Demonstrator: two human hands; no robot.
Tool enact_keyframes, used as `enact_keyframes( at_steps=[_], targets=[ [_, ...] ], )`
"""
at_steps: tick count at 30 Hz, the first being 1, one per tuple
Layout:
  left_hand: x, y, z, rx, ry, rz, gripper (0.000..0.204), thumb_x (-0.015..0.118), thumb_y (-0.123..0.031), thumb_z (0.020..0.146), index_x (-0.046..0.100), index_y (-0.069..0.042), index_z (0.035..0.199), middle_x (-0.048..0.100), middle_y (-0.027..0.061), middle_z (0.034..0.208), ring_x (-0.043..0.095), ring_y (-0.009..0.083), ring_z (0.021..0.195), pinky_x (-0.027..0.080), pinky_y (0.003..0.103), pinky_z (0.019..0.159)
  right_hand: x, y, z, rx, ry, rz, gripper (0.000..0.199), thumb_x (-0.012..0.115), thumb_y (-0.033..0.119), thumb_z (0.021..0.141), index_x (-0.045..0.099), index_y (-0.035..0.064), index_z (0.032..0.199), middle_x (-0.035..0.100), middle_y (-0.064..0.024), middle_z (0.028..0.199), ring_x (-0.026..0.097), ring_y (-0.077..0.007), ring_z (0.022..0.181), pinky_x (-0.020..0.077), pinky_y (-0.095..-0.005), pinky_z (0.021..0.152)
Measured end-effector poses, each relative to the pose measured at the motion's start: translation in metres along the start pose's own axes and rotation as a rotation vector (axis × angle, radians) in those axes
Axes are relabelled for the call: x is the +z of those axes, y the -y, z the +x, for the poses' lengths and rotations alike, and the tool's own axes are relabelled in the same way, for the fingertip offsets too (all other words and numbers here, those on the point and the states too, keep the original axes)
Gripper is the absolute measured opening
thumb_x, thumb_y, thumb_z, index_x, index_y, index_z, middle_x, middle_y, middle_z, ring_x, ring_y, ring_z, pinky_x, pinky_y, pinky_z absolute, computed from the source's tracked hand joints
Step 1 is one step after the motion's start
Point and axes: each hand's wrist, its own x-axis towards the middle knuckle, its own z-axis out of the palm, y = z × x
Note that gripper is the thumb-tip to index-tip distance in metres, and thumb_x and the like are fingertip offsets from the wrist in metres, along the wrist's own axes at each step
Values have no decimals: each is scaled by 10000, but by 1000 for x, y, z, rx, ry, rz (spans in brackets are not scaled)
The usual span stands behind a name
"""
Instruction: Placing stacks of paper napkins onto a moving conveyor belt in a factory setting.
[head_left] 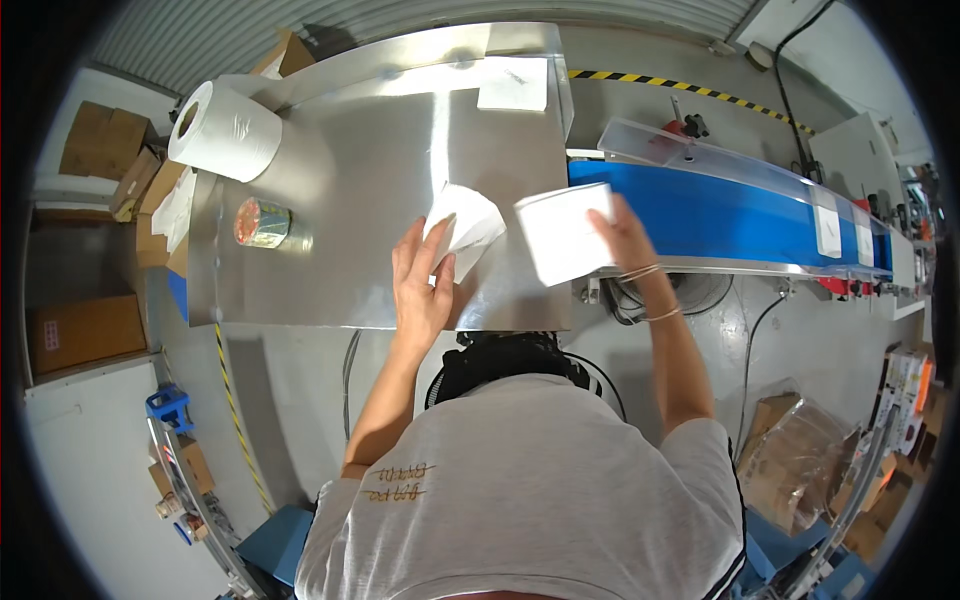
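Head view. The right hand [628, 240] is pinching a flat white square packet [557, 238] by its right edge, thumb lying on top, and is holding it over the gap between the steel table [350, 275] and the conveyor. Two thin bands are circling the right wrist. The left hand [420, 280] is resting its parted fingers at the left edge of one folded white sheet [478, 220], which is lying near the front edge of the table; whether thumb and fingers are closing on it, I cannot tell.

Containers: one cylindrical jar [265, 223] with a reddish top and a printed label is standing on the table's left part; its contents are not showing clearly. One open carton [150, 238] beyond the left table edge is holding crumpled white material [178, 208]. One closed brown carton [88, 335] is sitting on the left shelf. On the floor at lower right, clear plastic [800, 465] is covering brown cardboard.

Count of remaining items: one large white roll [240, 135] is standing at the table's rear left; one white square piece [512, 83] is lying at its rear right. Two white packets [828, 228] are lying near the far right end of the blue conveyor belt [700, 215], beside one another.
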Motion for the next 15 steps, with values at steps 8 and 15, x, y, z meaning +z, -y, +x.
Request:
enact_keyframes(
  at_steps=[8, 15],
  targets=[
    [0, 9, 3, 41, 14, 57, 374, 607, 25, 820, 650, -148, 1149, 463, 216, 1315, 493, 335, 1153, 503, 363, 837, -101, -23, -11, 154, -702, -951, 432, 683, 357, 806, 579, 33, 1072, 625, -137, 959, 586, -320, 861, 464, -362, 743],
    [0, 7, 1, 28, -5, 58, 382, 623, 78, 747, 700, -149, 1044, 438, 227, 1343, 448, 377, 1191, 430, 418, 949, 9, 83, 10, -298, 154, -213, 546, 786, 158, 696, 538, 83, 1177, 530, -99, 1142, 527, -245, 1062, 467, -333, 858]
  ],
)
